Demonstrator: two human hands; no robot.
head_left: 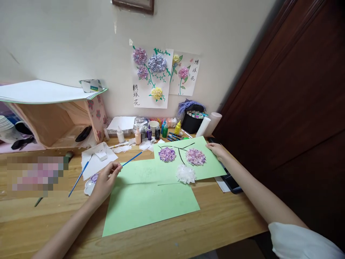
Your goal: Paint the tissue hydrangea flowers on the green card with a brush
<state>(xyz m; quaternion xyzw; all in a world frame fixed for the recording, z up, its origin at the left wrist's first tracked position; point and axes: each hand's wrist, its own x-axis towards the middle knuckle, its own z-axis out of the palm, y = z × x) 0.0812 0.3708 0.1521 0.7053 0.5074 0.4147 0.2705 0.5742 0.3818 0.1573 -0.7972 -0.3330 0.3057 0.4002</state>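
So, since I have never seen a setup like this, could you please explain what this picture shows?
There is no machine here: a person works barehanded, seen from a camera worn on their head. The left hand holds a blue paintbrush; the right hand grips the edge of a green sheet bearing two purple flowers and a white flower. That sheet partly overlaps a second sheet, also green, on the wooden table. Behind them stand small bottles, and another brush lies at the left.
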